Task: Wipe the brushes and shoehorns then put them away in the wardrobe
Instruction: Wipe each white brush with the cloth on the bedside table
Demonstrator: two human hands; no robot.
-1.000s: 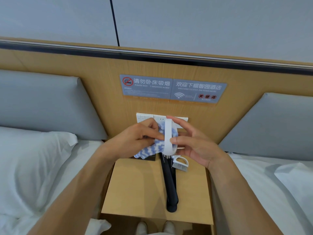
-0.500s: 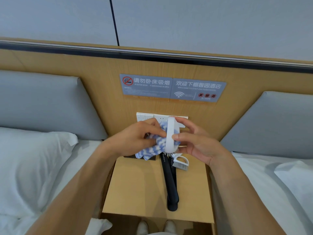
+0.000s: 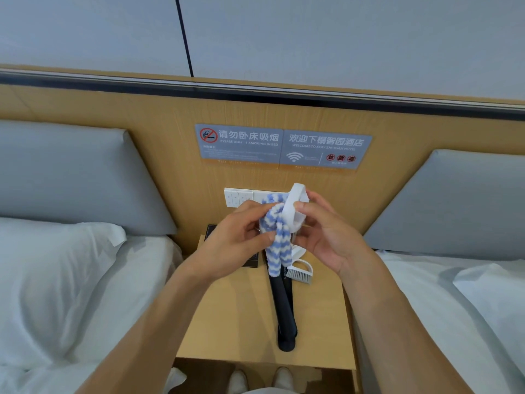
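Head view, both hands raised over the nightstand (image 3: 233,322), between the two beds.

Right hand (image 3: 326,237): thumb and fingers curled around a white brush (image 3: 294,207), held edge-on, loop handle up. Bristles not visible; the cloth and fingers cover the lower part. Body shape hard to make out.

Left hand (image 3: 238,237): fingers pinch a blue-and-white striped cloth (image 3: 277,240) against the left side of the white brush. Cloth is bunched at the top, with two tails hanging down over the far end of the items on the nightstand.

On the nightstand:
- black shoehorns (image 3: 284,308), long, lying near-to-far, right of centre. Looks like two stacked or side by side; can't tell the count for sure. Far end is hidden behind the cloth.
- second small brush (image 3: 299,273), white handle, grey-white bristles, just right of the shoehorns at the far end, touching or nearly so. Its upper part is partly covered by the cloth and right hand.
- dark card or tray (image 3: 250,260) at the far left corner, mostly hidden behind the left hand; not identifiable.

Wall switch panel (image 3: 237,197) behind the hands, right half occluded. Grey signs (image 3: 281,146) above it on the wood headboard; fine print unreadable. Pillow (image 3: 56,265) near left, another cut off at the right edge. Shoe tips at the bottom edge, cropped.
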